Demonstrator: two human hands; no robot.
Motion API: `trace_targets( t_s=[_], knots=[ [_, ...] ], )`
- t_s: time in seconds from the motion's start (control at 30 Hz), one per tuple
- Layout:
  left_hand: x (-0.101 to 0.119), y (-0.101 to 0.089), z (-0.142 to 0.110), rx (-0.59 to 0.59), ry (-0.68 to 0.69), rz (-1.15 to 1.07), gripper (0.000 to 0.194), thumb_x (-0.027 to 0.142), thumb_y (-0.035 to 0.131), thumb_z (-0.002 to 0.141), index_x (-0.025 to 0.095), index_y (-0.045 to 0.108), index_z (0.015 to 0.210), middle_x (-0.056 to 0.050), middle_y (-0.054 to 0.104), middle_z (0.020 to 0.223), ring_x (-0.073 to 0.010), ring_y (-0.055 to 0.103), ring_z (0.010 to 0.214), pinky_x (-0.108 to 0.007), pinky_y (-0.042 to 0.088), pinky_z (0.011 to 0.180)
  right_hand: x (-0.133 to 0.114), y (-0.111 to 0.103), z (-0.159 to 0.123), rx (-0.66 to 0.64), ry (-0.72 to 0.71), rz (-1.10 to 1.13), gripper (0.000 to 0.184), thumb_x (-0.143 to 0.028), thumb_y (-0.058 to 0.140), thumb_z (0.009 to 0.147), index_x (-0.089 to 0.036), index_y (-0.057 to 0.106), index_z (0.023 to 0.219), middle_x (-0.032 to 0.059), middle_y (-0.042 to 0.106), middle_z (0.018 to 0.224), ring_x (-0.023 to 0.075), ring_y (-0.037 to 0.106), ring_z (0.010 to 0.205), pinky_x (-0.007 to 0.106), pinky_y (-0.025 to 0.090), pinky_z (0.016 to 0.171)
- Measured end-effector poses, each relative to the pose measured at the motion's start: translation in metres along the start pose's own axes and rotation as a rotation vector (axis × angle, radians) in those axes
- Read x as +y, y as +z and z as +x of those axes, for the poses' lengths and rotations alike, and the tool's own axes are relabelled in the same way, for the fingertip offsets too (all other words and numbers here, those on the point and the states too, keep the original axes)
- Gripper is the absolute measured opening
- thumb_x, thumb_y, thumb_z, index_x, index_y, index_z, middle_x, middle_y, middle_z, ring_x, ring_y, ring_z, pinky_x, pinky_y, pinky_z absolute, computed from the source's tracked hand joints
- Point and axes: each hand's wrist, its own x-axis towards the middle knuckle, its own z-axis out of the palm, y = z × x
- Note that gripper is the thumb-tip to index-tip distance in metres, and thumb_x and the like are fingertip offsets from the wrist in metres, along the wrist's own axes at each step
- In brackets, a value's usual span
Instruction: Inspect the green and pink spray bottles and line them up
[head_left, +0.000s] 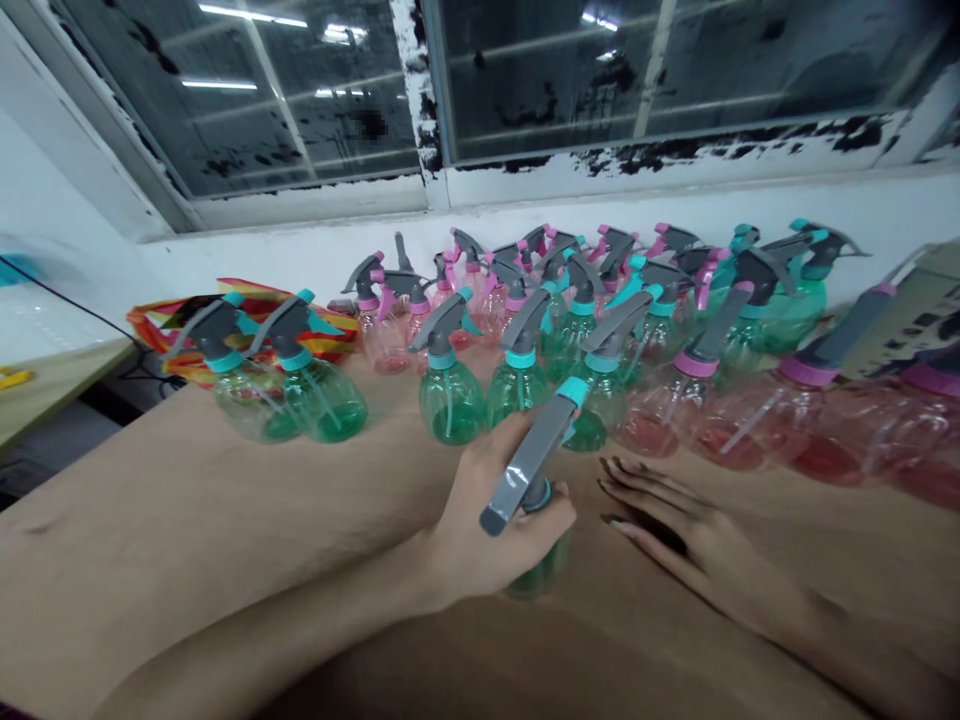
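Observation:
My left hand point(480, 510) is wrapped around the neck of a green spray bottle point(541, 575) with a grey and turquoise trigger head, near the table's front. The hand covers most of that bottle's body. To its right, my right hand point(675, 530) rests low over the table with fingers stretched out, holding nothing. Just beyond my hands stands a row of spray bottles, among them a green spray bottle point(451, 405) and a pink spray bottle point(660, 410), each with a grey trigger head.
Two green spray bottles point(322, 400) stand apart at the left. Behind them lies a red and yellow plastic bag point(337, 345). More pink and green bottles crowd the back of the wooden table point(225, 520) by the wall. A cardboard box point(919, 300) stands at the right.

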Motion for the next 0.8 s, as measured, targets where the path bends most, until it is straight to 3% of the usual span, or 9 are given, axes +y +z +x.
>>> trace_targets(
  t_s=[0.53, 0.8],
  knots=[
    [-0.0043, 0.0049, -0.0030, -0.014, -0.004, 0.044, 0.026, 0.012, 0.053, 0.071, 0.023, 0.046, 0.094, 0.007, 0.040, 0.062, -0.0078, 0.028, 0.043, -0.022, 0.032, 0.040, 0.0024, 0.0019, -0.0006, 0.003, 0.001, -0.003, 0.044, -0.037, 0.046, 0.089, -0.023, 0.046, 0.131, 0.0025, 0.047, 0.137, 0.0226, 0.037, 0.128, 0.043, 0.037, 0.104],
    [-0.0011, 0.0021, 0.0007, -0.015, 0.010, -0.023, 0.037, 0.008, 0.053, 0.069, 0.021, 0.048, 0.103, 0.005, 0.049, 0.070, -0.0116, 0.048, 0.054, -0.027, 0.046, 0.060, -0.0009, -0.0006, 0.0002, 0.020, -0.001, 0.015, 0.042, -0.036, 0.046, 0.089, -0.022, 0.049, 0.129, 0.0032, 0.048, 0.136, 0.0228, 0.039, 0.127, 0.043, 0.038, 0.103]
  ],
)
